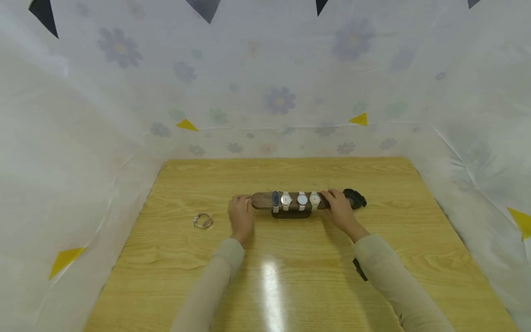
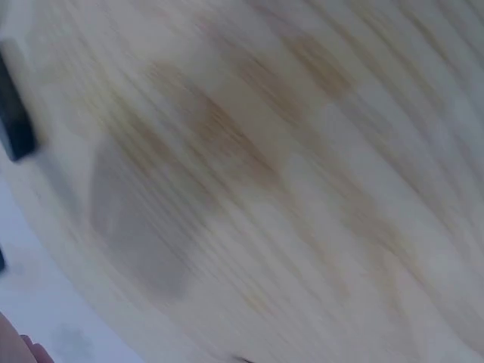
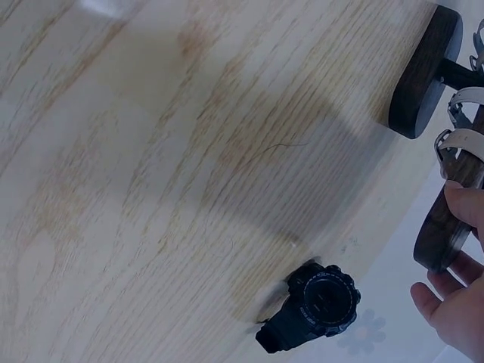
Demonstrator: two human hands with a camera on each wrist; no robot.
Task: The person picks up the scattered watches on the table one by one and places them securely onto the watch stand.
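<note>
On the table, the stiff-looking stand is best held by its ends: fingers clamped on, right hand; unclear, left hand.

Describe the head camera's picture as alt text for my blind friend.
A person's right hand grips one end of a dark wooden stand carrying three round watches and a dark-faced band; the left hand is at its other end. On the table, a silver bracelet-like piece lies left, a black watch right.
</note>
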